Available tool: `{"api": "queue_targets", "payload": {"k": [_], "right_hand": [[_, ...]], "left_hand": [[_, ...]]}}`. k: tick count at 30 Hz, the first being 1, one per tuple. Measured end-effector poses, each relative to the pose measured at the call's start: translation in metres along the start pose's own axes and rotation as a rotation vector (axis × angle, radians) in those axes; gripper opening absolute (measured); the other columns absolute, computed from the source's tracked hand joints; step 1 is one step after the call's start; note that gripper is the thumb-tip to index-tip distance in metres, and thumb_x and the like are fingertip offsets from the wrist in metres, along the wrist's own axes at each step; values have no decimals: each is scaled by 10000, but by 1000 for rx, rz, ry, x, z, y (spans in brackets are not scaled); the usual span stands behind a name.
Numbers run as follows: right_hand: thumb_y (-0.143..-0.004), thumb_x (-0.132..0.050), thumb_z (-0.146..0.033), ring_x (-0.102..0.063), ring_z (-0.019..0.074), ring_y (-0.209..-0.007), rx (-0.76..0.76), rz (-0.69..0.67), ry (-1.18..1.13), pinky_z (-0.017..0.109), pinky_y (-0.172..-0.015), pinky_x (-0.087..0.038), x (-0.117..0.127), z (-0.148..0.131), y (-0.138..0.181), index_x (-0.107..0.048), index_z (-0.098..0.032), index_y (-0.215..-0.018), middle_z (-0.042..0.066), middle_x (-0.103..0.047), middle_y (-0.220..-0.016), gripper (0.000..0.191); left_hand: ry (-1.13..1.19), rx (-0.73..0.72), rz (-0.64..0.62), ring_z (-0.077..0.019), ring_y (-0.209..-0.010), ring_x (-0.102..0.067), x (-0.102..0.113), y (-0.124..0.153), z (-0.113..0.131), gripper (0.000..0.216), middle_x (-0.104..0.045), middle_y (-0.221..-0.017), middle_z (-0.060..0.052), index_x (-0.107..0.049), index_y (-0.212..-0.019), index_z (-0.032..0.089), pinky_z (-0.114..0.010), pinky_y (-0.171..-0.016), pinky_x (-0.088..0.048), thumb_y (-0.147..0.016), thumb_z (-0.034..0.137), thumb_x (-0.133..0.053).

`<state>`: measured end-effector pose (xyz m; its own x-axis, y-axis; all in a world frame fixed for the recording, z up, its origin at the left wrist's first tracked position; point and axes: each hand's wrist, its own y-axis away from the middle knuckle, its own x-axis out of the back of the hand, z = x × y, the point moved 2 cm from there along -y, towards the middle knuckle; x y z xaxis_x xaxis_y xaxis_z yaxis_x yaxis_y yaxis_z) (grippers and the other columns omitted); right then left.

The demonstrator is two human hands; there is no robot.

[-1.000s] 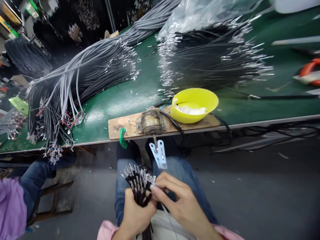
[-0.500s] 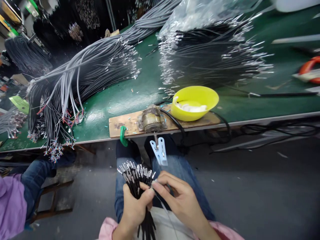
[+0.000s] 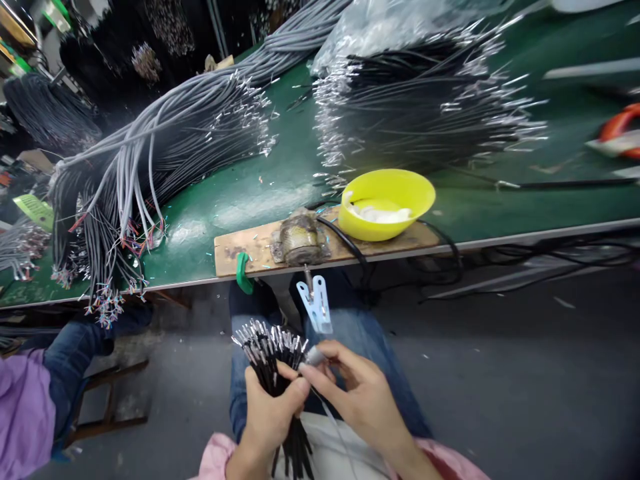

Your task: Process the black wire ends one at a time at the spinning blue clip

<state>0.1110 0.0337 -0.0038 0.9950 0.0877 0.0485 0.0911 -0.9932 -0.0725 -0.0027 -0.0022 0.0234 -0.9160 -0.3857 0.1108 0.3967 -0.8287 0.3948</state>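
The left hand grasps a black wire bundle, silver tips fanning above its fingers. Beside them, the right hand pinches what looks like a small grey piece; this fingertip work seemingly calls for steadiness next.

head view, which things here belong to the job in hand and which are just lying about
In the job, it seems:
black cable bundle, held in the left hand;
thin grey strand, by the right hand

Probably just lying about:
plastic bag;
orange object, right edge
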Motion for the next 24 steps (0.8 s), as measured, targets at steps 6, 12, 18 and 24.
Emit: {"api": "queue_targets", "payload": {"k": [6,12,18,24], "right_hand": [[-765,-566,-327,-505,141,-446,-39,-28,46,238,-448,-418,1,1,-2,-556,-199,-598,-18,-526,-491,210],[-779,-531,-404,-406,112,-386,-168,0,-105,224,-384,-361,2,-3,-7,-456,-213,-483,-42,-422,-422,360],[-712,-618,-368,-505,139,-471,-157,-118,-149,237,-454,-433,7,-5,-11,-624,-186,-611,-6,-563,-517,208],[-774,-560,-324,-471,132,-440,-23,-51,-10,239,-423,-389,4,-12,-7,-533,-198,-502,-12,-509,-467,301]], "left_hand": [[-14,49,-6,-83,-393,-455,0,-1,-2,239,-495,-411,58,-534,-556,153,-210,-436,-416,-527,209,-765],[16,-7,141,-142,-528,-585,0,4,-8,193,-629,-554,-1,-601,-582,144,-263,-576,-502,-482,157,-765],[-27,-74,119,-157,-531,-598,-3,4,-2,163,-639,-553,-22,-630,-576,144,-264,-554,-504,-512,202,-768],[-50,-88,65,-165,-561,-618,-1,4,3,169,-664,-614,-36,-643,-670,137,-270,-574,-513,-557,196,-753]]}}
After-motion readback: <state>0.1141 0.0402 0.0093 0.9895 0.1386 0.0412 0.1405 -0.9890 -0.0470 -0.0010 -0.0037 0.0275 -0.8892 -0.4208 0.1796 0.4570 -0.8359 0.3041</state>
